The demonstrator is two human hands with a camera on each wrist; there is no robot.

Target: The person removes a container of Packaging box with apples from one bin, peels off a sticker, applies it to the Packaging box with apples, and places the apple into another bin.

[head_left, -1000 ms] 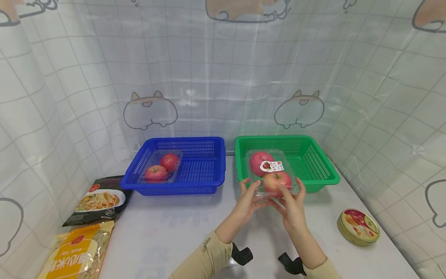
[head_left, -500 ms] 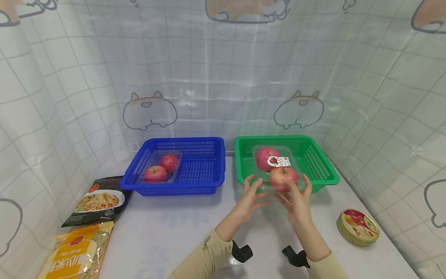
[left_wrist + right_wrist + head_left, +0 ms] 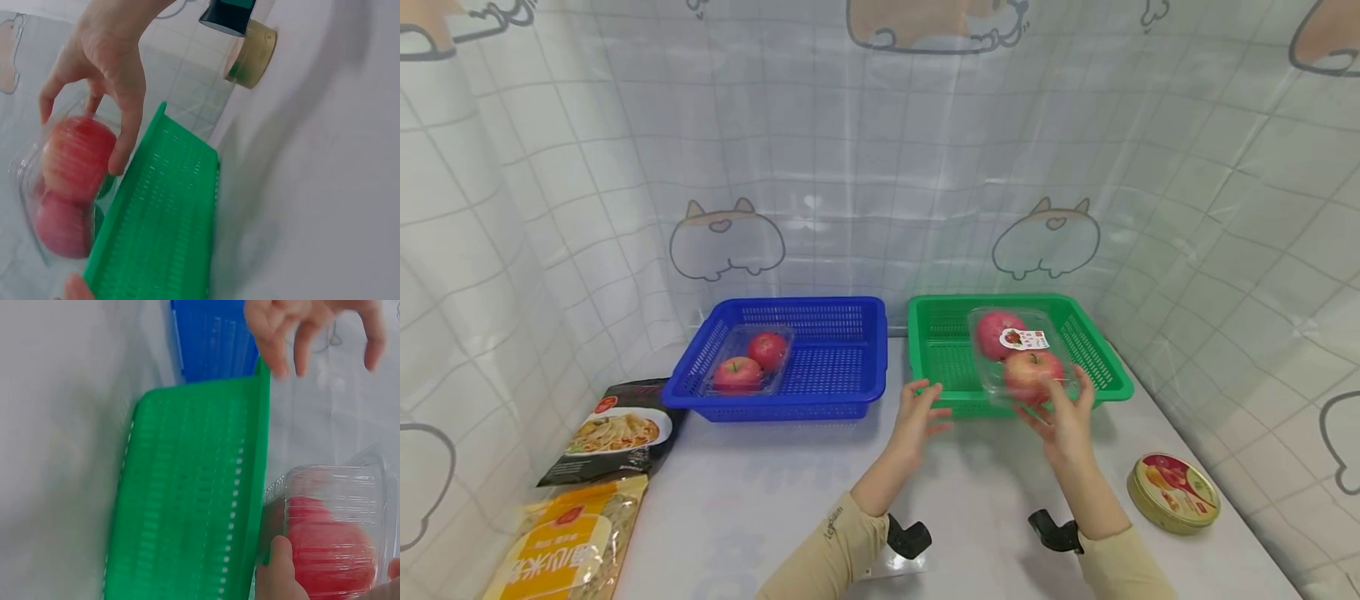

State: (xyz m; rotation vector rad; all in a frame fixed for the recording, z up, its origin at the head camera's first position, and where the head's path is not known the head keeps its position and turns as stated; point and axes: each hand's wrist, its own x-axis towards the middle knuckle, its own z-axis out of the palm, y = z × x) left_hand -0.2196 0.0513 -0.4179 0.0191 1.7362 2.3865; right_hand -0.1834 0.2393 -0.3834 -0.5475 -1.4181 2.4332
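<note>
Lying at the far left, it's a yellow bag (image 3: 580,542) on the white surface (image 3: 737,500), with a black packet (image 3: 613,429) just behind it, close to the blue basket (image 3: 831,358). Inside that basket, on its left side, sits a clear tray (image 3: 733,343) with two red apples (image 3: 737,375). Next along comes the left hand (image 3: 916,423), near the front left corner of the green basket (image 3: 943,358), fingers wide, loosely bent and holding nothing. And now the right hand (image 3: 1066,423): fingers and thumb grip the near end of a plastic box (image 3: 347,481), two big apples (image 3: 1032,373) within, a white label (image 3: 1026,339) on top. That box is over the green basket, showing above its rim in both wrist views; whether it touches the basket, you can't tell. Far right, a round tin (image 3: 1174,493) rests on the surface.
</note>
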